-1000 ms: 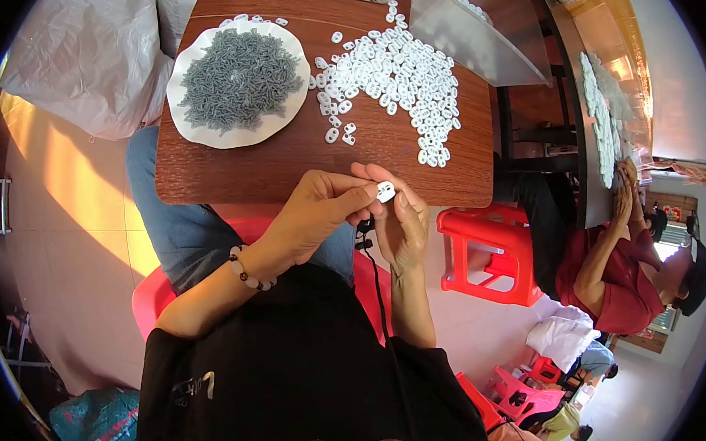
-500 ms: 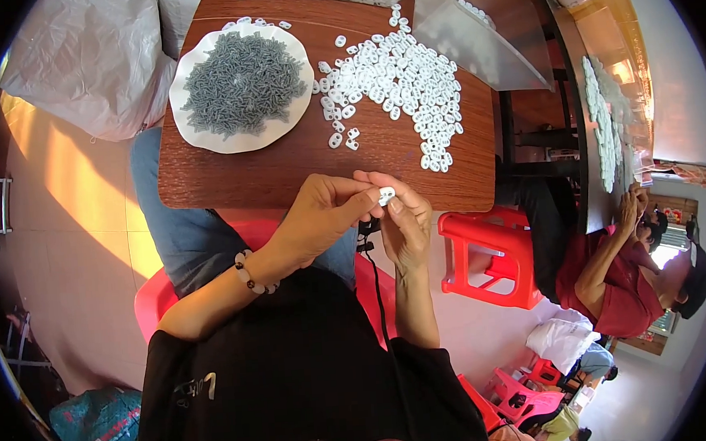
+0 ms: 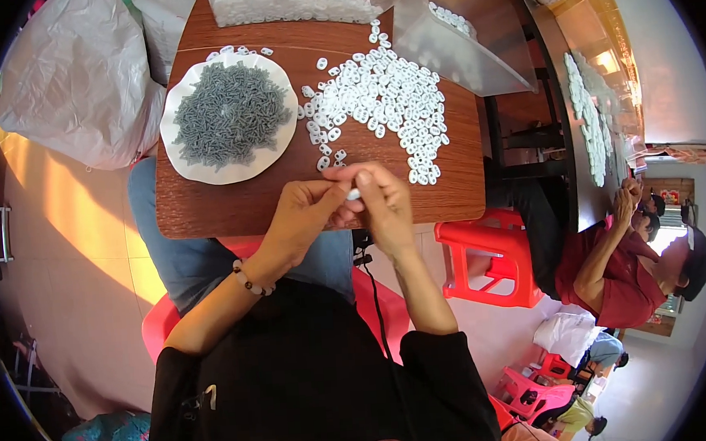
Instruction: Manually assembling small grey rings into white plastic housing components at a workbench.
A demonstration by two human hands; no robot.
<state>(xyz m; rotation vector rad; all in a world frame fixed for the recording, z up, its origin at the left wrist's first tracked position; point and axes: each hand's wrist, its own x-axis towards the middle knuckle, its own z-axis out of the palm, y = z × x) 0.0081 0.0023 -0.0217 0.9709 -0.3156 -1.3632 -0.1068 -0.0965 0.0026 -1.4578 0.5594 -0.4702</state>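
Observation:
Just above the table's near edge, my left hand (image 3: 298, 216) and my right hand (image 3: 386, 206) meet. Their fingertips are closed around one small white plastic piece (image 3: 353, 195), mostly covered by the fingers. Whether anything else is pinched with it is hidden. Beyond my hands lies a spread heap of white oval two-holed pieces (image 3: 385, 89). To the left stands a white scalloped plate (image 3: 223, 177) piled with small grey rod-shaped pieces (image 3: 232, 115). A few white pieces lie behind the plate.
The brown wooden table (image 3: 207, 213) bears a clear bin (image 3: 307, 3) of white pieces at the back and a tilted clear bin (image 3: 472, 51) at right. A white sack (image 3: 78, 84) stands left. At right are a red stool (image 3: 485, 261) and a seated person (image 3: 615, 277).
Both hands have shifted slightly left in the picture, and the right fingers have curled over the white piece, covering more of it. The whole view has shifted a little.

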